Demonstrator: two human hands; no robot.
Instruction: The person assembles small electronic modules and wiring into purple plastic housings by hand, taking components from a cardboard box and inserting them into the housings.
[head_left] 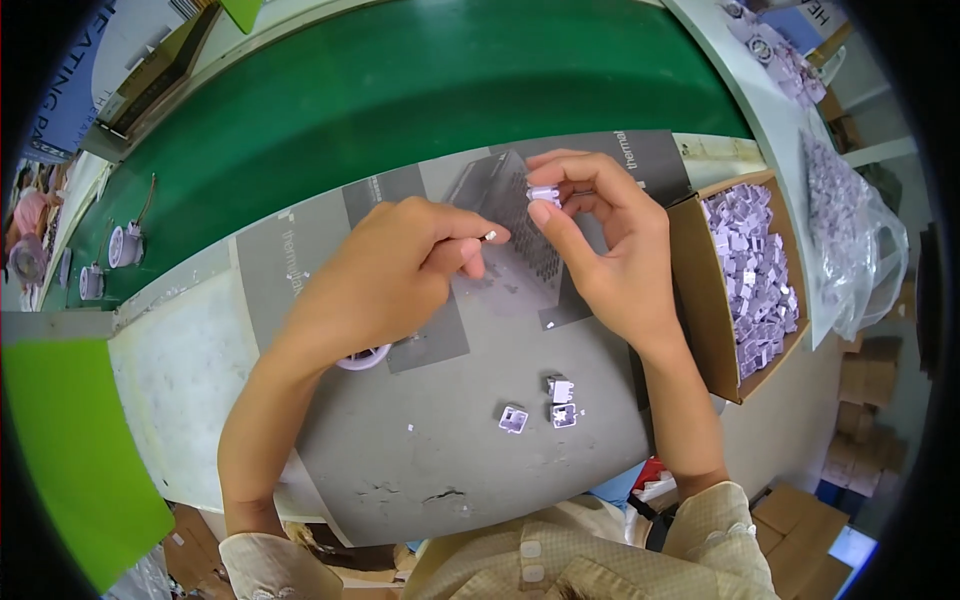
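Note:
My left hand (385,270) is closed in a pinch, with a tiny shiny metal piece (490,236) showing at its fingertips. To its right, my right hand (625,240) grips a small lavender plastic housing (544,194) between thumb and fingers. A short gap separates the two hands above a grey printed sheet (420,440). Partly hidden beneath my left wrist lies a round lavender plastic part (366,358). Nearer to me on the sheet are three loose lavender housings, among them a square hollow one (513,419).
An open cardboard box (702,300) full of similar lavender pieces stands at my right. Past it lies a clear plastic bag (870,250) of parts. A green conveyor belt (450,75) runs along the far side, carrying round lavender parts (125,246) at left. A bright green panel (70,430) borders the left.

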